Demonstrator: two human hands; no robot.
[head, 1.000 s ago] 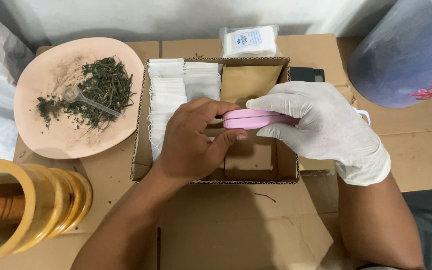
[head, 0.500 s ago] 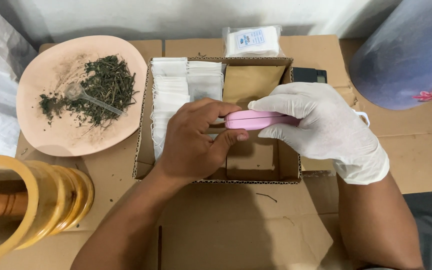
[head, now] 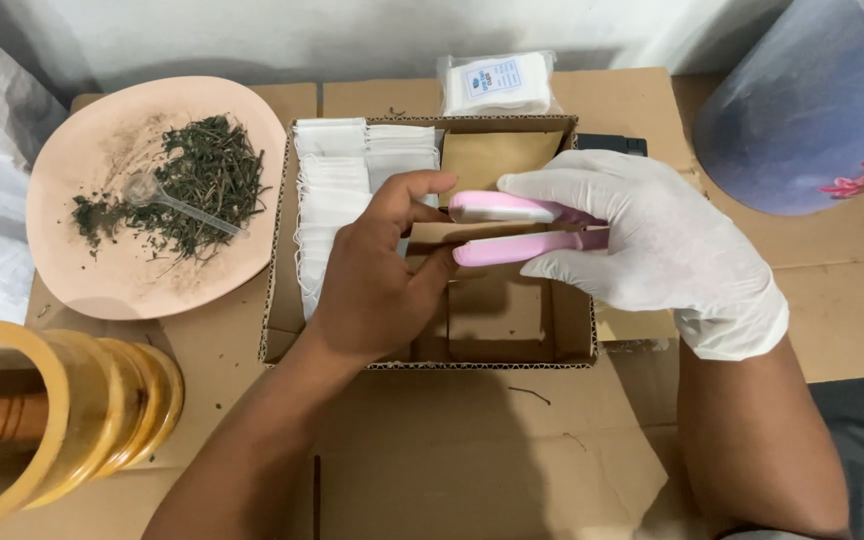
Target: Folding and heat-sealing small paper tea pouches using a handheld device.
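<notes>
Over the open brown cardboard box (head: 282,300), the white-gloved right hand (head: 652,245) has its grip closed on a pink, two-armed plastic sealer (head: 512,228), arms parted; the bare left hand (head: 377,285) pinches at its tip.

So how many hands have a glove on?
1. The right hand wears a white glove and holds the pink sealer over the cardboard box. The left hand is bare, touching the sealer's tip.

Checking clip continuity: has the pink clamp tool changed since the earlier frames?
Yes. The pink clamp tool in the gloved right hand was shut a second ago; now its two arms stand apart over the cardboard box, in about the same spot.
</notes>
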